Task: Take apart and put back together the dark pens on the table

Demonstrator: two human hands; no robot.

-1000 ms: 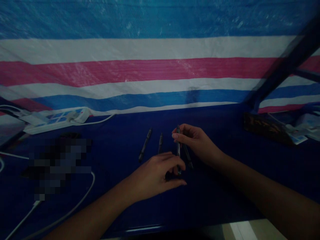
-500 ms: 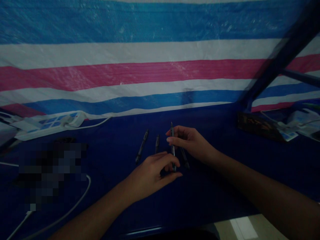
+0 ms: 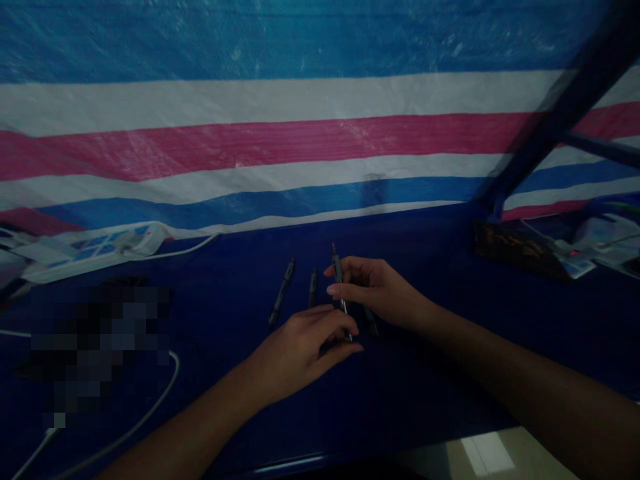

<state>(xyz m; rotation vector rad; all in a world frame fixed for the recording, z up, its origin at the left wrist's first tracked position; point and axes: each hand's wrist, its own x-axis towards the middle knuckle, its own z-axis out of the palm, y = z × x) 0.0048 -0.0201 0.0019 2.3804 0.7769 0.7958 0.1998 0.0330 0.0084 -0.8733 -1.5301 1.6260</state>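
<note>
A dark pen (image 3: 337, 260) with a clip stands tilted between my hands, its top leaning to the left. My right hand (image 3: 377, 287) pinches it in the upper part between thumb and fingers. Around its lower end, the thumb and fingers of my left hand (image 3: 310, 343) are closed. One similar pen (image 3: 283, 291) lies on the blue table (image 3: 410, 393) left of my hands. Another pen (image 3: 313, 283) lies just beyond my left hand, partly hidden by it. A third pen (image 3: 371, 323) shows its end under my right hand.
At the back left lies a white power strip (image 3: 135, 241) with cables. A pixelated dark object (image 3: 100, 333) with a white cable (image 3: 173, 373) is at left. A dark box (image 3: 520, 250) stands at the right, beside a blue metal post (image 3: 530, 143). Striped sheeting (image 3: 280, 147) hangs behind.
The held pen's upper end has tipped to the left, with my right fingers shifting slightly left along with it. My left hand stays nearly in place at the lower end.
</note>
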